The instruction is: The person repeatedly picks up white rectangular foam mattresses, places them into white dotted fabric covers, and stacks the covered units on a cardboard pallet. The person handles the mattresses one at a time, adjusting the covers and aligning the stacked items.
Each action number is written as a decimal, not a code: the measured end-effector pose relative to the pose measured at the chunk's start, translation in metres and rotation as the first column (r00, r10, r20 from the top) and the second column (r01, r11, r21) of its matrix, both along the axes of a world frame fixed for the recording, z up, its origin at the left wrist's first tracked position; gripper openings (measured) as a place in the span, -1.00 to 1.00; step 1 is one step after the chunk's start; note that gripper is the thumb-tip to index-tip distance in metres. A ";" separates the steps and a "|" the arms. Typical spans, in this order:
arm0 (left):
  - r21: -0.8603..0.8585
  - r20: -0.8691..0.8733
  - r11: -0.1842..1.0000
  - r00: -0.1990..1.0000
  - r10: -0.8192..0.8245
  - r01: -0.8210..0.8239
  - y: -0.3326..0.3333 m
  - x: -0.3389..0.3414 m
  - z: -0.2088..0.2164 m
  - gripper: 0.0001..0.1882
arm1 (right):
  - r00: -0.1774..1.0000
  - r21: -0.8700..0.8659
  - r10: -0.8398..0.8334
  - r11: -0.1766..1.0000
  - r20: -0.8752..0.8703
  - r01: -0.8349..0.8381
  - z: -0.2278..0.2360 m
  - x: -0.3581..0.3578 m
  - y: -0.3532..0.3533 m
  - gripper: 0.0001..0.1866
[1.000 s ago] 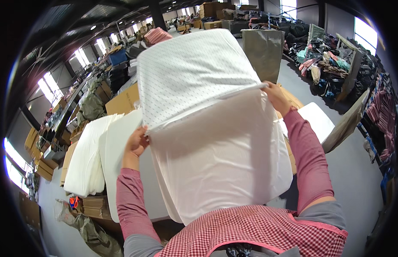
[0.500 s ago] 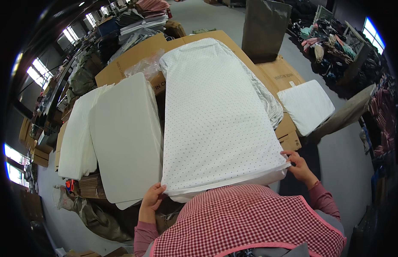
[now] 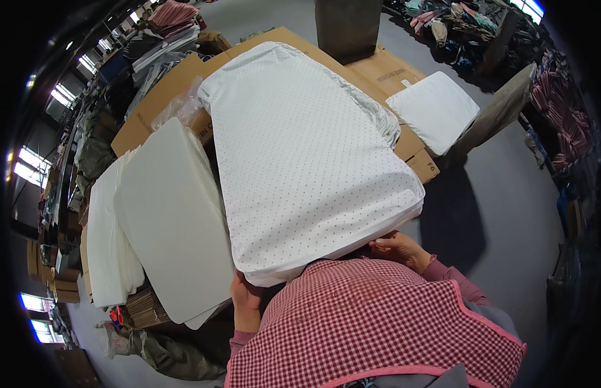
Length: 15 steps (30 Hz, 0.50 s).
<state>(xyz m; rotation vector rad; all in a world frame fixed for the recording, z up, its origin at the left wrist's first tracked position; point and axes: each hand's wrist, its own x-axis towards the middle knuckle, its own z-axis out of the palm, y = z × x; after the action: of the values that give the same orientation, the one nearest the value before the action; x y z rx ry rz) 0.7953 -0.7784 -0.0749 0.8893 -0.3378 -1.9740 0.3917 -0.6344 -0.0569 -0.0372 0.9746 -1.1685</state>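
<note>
A white fitted sheet (image 3: 307,168) with small grey dots is stretched over a flat, rounded-corner form in front of me. Its near edge now wraps down over the form's front. My left hand (image 3: 246,299) is closed at the near left corner, thumb against the cloth and the other fingers mostly hidden below it. Under the near edge, right of the middle, my right hand (image 3: 404,251) is closed on the sheet's lower edge, thumb and fingers pointing left. Bunched cloth hangs along the form's far right side.
Pale flat boards (image 3: 171,220) lie in a stack at the left, beside folded white pieces (image 3: 109,239). Cardboard (image 3: 158,103) lies underneath and behind. At the right are a folded white piece (image 3: 436,110) and an upright dark panel (image 3: 501,110). Orange-handled scissors (image 3: 117,315) lie lower left.
Both hands have moved down and under the near edge, my right hand also inward from the right corner. The sheet's edge has been drawn down over the form's front. The view has shifted.
</note>
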 end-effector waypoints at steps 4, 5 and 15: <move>-0.007 -0.150 0.995 0.984 0.093 -0.095 0.002 -0.011 0.015 -0.51 | 0.983 0.004 -0.068 0.998 -0.173 0.070 -0.002 0.044 -0.018 -0.75; -0.001 -0.213 0.994 0.972 0.104 -0.106 0.001 -0.013 0.018 -0.51 | 0.969 -0.007 -0.140 0.990 -0.206 0.142 0.000 0.054 -0.023 -0.76; -0.371 0.291 0.895 0.885 0.363 -0.246 0.008 0.017 0.028 -0.81 | 0.780 0.004 -0.402 0.888 -0.480 0.460 0.031 0.114 -0.060 -0.88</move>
<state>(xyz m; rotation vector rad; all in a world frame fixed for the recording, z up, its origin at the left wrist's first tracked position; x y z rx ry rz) 0.8124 -0.7701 -0.0467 1.0097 -0.6661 -1.4060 0.5061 -0.6945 -0.0256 0.0045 1.5428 -1.5625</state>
